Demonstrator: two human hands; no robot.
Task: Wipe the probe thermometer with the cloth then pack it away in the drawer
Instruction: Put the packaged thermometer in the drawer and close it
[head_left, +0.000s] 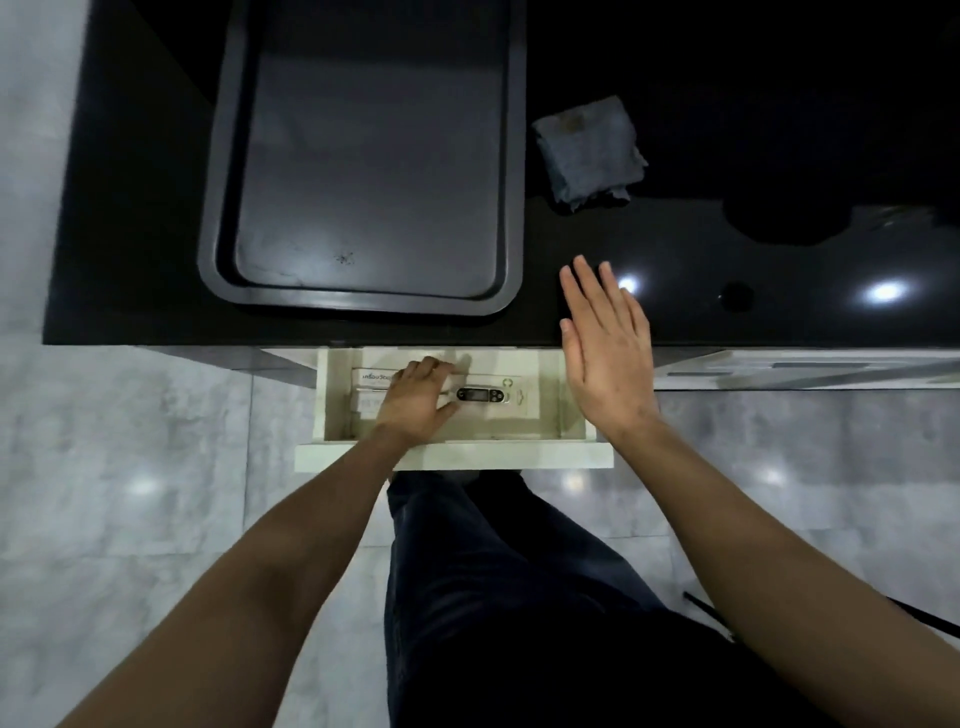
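The white drawer (452, 456) stands pulled out below the black counter. Inside it, the probe thermometer (475, 395) with its black display lies across a white box (511, 402). My left hand (415, 397) reaches into the drawer with its fingers curled over the thermometer's left end, which it hides. My right hand (608, 348) hovers flat with fingers spread above the drawer's right side and the counter edge, holding nothing. The folded grey cloth (589, 153) lies on the counter, farther back on the right.
A large dark tray (363, 156) sits on the black counter (727, 260) left of the cloth. My dark-trousered legs stand right in front of the drawer. Grey tiled floor surrounds them. A black rod lies on the floor at the lower right.
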